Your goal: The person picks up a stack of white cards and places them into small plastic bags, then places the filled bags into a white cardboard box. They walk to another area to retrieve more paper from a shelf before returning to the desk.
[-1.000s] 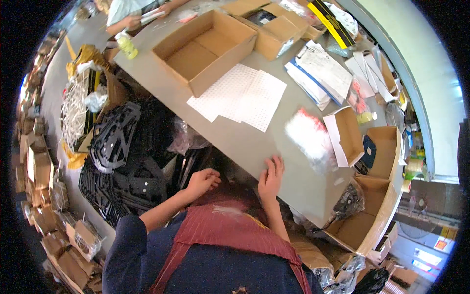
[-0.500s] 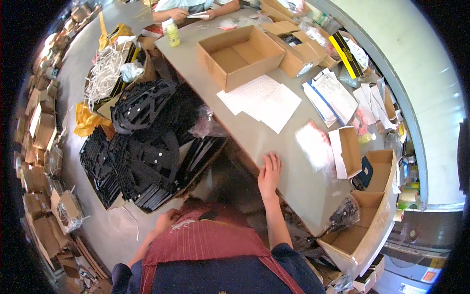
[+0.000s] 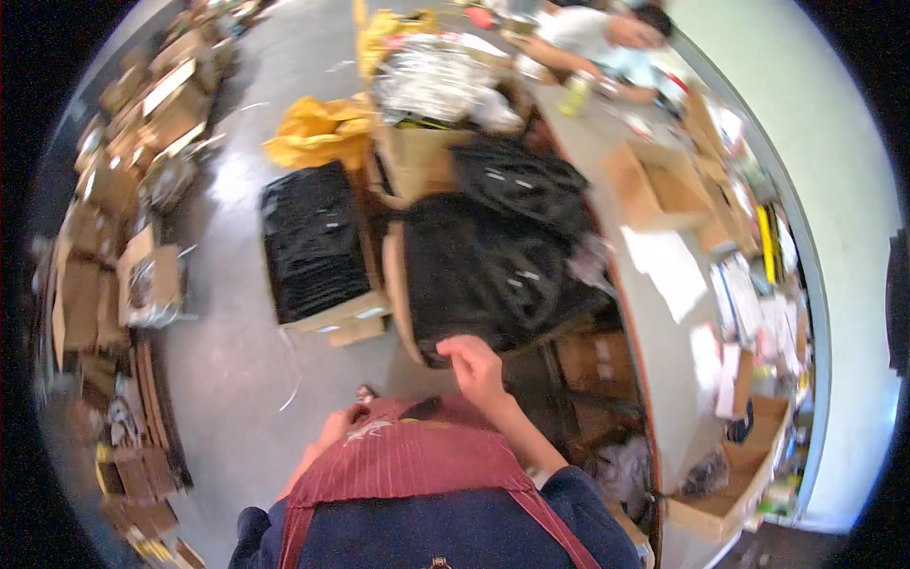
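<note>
My right hand [image 3: 476, 370] is held in front of me, over the near edge of a box of black plastic parts [image 3: 474, 275]. Its fingers are loosely bent and apart from the palm, with nothing seen in them; whether they touch the box I cannot tell. Low at the left edge of my red apron [image 3: 408, 465] is my left hand [image 3: 336, 425], its fingers blurred and partly hidden. A second box of stacked black parts [image 3: 316, 242] stands on the floor to the left of the first.
A grey table [image 3: 664, 360] runs along my right, bearing an open cardboard box [image 3: 664, 190], paper sheets [image 3: 666, 270] and another open box [image 3: 749, 474]. Another person [image 3: 607, 47] sits at its far end. Cardboard boxes [image 3: 90, 275] line the left; a yellow bag [image 3: 318, 133] lies beyond the parts.
My view has turned left, so the table now lies further right. My right hand has left the table top and is over the black parts. The left hand stays by the apron.
</note>
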Demonstrator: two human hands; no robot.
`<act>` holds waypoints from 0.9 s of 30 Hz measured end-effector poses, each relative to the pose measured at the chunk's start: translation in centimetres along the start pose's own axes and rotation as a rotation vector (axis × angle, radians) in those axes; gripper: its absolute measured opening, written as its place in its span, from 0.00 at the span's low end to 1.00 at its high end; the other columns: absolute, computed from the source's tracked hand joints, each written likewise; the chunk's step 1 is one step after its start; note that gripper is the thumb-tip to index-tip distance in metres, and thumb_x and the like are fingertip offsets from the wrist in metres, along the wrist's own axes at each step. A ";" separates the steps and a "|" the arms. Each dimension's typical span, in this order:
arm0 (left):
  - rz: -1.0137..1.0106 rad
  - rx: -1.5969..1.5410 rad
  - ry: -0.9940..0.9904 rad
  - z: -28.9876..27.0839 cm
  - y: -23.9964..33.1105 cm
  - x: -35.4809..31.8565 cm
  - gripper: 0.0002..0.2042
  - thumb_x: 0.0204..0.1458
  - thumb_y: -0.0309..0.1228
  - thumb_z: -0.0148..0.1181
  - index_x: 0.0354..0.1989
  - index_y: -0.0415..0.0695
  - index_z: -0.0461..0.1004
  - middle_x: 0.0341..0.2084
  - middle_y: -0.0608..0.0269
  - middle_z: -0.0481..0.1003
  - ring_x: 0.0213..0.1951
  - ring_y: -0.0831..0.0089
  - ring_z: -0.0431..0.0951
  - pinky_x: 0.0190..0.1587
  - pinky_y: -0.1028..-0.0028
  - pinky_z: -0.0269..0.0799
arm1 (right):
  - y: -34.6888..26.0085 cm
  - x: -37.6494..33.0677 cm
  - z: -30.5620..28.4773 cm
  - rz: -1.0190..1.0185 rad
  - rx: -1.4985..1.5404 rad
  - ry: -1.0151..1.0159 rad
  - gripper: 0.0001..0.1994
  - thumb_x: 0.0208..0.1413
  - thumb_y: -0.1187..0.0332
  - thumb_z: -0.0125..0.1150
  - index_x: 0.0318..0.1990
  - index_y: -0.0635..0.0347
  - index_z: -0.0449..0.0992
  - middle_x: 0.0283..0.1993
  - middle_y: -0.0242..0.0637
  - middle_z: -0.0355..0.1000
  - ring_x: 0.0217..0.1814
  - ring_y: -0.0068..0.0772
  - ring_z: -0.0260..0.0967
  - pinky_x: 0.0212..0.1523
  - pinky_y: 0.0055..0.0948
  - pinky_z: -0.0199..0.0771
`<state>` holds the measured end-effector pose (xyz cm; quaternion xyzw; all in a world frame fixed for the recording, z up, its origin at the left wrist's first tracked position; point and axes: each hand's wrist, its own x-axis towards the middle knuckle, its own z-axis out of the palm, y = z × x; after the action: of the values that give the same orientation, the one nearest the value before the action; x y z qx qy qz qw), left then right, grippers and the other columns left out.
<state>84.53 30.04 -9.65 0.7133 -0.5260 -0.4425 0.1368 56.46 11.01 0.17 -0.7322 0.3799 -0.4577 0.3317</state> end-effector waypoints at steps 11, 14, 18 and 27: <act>-0.234 -0.217 0.309 -20.7 -15.6 -2.5 0.13 0.56 0.38 0.55 0.45 0.46 0.79 0.37 0.47 0.80 0.44 0.47 0.79 0.48 0.56 0.75 | -1.2 6.3 31.5 -0.212 -0.100 -0.942 0.10 0.53 0.71 0.54 0.41 0.60 0.79 0.43 0.44 0.77 0.50 0.49 0.73 0.52 0.43 0.75; -0.150 -0.260 0.377 -26.6 -18.3 2.1 0.14 0.58 0.37 0.56 0.48 0.45 0.78 0.41 0.48 0.80 0.45 0.52 0.81 0.48 0.60 0.76 | 1.1 10.3 38.3 -0.240 -0.415 -1.214 0.08 0.52 0.71 0.53 0.37 0.61 0.77 0.44 0.44 0.73 0.51 0.49 0.70 0.53 0.44 0.72; -0.085 -0.308 0.411 -34.4 -23.1 8.5 0.14 0.59 0.37 0.57 0.48 0.44 0.77 0.42 0.48 0.80 0.45 0.54 0.81 0.48 0.62 0.76 | 3.6 15.7 48.0 -0.273 -0.536 -1.214 0.09 0.52 0.69 0.53 0.35 0.63 0.78 0.44 0.45 0.73 0.50 0.51 0.70 0.52 0.45 0.73; -0.878 0.132 -0.012 -40.9 -58.9 3.5 0.20 0.51 0.41 0.56 0.47 0.41 0.77 0.43 0.41 0.78 0.49 0.45 0.77 0.51 0.54 0.74 | 1.9 31.2 76.3 -0.145 -0.295 -1.455 0.10 0.52 0.67 0.53 0.31 0.62 0.79 0.34 0.53 0.76 0.39 0.58 0.76 0.38 0.53 0.76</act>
<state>153.52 40.04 -26.97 0.8737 -0.2011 -0.4282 -0.1130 135.53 -6.22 -15.87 -0.9103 0.0725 0.1776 0.3668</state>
